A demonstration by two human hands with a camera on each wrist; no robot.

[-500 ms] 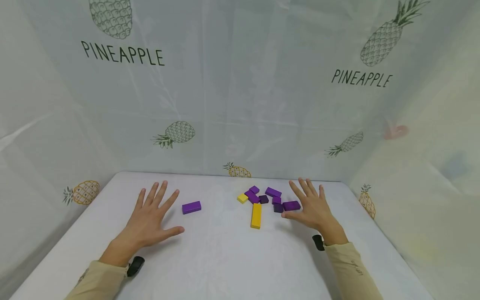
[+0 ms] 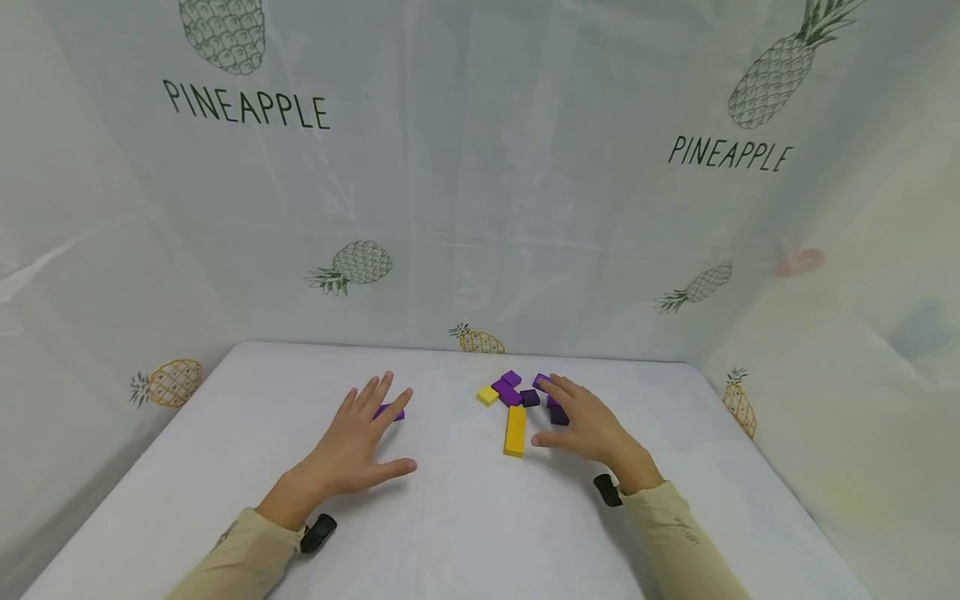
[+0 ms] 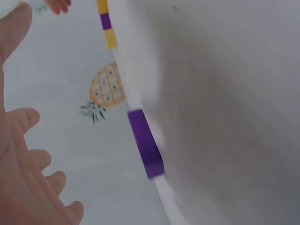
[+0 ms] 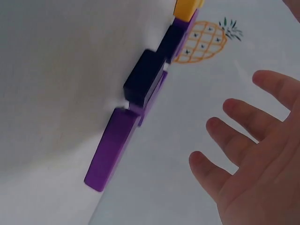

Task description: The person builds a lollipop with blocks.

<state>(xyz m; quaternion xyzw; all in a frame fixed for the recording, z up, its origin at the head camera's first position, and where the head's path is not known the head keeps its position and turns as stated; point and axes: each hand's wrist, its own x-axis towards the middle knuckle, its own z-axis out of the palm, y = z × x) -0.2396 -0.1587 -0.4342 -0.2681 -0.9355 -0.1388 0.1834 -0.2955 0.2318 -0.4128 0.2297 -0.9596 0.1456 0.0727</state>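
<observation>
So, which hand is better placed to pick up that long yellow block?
Probably the right hand: it's empty, open and close to the long yellow block. The left hand is empty too, but farther off, near the lone purple block.

The head view is bright, and the light is soft and even. It seems to come from up high, because pale gray shadows lie on the white table (image 2: 450,533) under the left hand (image 2: 348,454) and the right hand (image 2: 588,425). The big sheet (image 2: 510,183) has a shiny white streak at the left edge of the frame and looks foggy on the right side. Both wrist views are darker and grayer. In the left one, a wide, smudgy shadow fills the middle, and the purple block (image 3: 146,144) looks a bit fuzzy. In the right one, shade covers the left side.
</observation>
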